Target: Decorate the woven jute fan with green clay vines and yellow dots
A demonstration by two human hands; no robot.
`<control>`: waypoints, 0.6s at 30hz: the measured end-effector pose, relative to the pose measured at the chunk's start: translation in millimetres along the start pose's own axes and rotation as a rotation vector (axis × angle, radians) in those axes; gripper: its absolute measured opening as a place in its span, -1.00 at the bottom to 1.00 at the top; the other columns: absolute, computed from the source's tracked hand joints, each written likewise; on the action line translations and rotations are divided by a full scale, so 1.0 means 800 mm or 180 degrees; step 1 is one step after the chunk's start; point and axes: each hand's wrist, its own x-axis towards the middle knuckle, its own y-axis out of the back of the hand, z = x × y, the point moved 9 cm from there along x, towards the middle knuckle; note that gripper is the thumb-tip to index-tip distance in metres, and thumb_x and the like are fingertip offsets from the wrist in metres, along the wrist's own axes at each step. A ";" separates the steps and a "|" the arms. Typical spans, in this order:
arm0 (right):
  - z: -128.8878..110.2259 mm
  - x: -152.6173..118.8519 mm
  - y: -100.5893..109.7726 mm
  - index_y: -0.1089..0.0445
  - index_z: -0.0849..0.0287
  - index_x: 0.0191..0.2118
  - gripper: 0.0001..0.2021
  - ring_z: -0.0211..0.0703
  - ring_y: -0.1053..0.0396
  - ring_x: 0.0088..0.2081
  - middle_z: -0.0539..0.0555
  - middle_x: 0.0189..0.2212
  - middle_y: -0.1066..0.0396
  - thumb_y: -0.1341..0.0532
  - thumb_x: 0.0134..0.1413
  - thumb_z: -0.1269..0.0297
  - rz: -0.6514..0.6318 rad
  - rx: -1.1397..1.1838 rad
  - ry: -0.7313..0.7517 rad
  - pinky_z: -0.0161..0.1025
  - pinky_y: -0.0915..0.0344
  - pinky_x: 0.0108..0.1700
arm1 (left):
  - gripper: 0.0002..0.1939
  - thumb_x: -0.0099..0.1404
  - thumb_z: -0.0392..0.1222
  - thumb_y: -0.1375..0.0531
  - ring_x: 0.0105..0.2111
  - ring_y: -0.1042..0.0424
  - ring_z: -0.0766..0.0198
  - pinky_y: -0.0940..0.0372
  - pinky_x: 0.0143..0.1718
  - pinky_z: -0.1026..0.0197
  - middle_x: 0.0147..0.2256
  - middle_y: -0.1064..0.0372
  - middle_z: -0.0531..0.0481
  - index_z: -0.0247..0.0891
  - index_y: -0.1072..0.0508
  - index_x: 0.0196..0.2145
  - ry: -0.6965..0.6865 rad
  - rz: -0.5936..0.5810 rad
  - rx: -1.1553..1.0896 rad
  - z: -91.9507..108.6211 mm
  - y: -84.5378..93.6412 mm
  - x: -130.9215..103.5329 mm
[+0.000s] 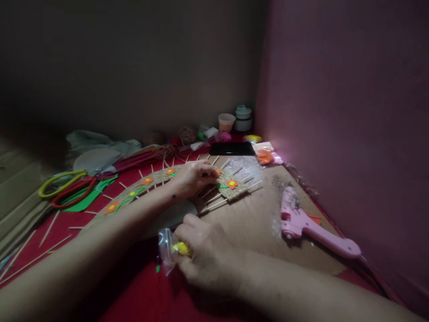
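A curved band of woven twine [239,191] on thin wooden sticks lies across the table. Orange flowers with yellow centres, such as this flower [232,184], and green stems decorate it. My left hand [194,179] is over the band's right part, its fingers pinched together beside a partly hidden orange flower [219,171]. Whatever is between those fingertips is too small to make out. Lower down, my right hand [209,252] is closed around a small clear plastic bag [166,250] with a yellow lump, seemingly clay [182,248], inside.
A pink glue gun [321,230] rests on the brown board [254,232] at right. Scissors [72,190] with yellow and red handles lie at left on green sheet [90,197]. A phone [232,148], a paper cup [226,121] and a lidded jar [243,118] are at the back corner between walls.
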 end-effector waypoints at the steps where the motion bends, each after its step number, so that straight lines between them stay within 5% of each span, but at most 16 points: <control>1: 0.000 0.000 0.000 -0.33 0.19 -0.33 -0.89 -0.23 -0.26 -0.35 0.04 -0.29 -0.31 -0.16 -0.05 0.37 -0.0022 -0.0019 -0.0013 -0.29 -0.18 -0.38 | -0.97 0.16 -0.29 -0.27 -0.40 -0.38 0.33 -0.24 -0.35 0.30 -0.41 -0.41 0.04 -0.27 -0.54 -0.41 -0.0025 -0.0001 -0.0010 0.001 -0.001 0.000; 18: -0.004 0.000 0.004 -0.34 0.20 -0.33 -0.91 -0.19 -0.28 -0.30 0.07 -0.27 -0.33 -0.14 -0.01 0.35 -0.0024 -0.0153 0.0041 -0.28 -0.21 -0.37 | -0.75 0.35 -0.20 -0.08 -0.37 -0.37 0.33 -0.26 -0.35 0.31 -0.35 -0.37 -0.03 -0.26 -0.54 -0.18 -0.0634 -0.0165 0.0471 0.010 -0.012 -0.010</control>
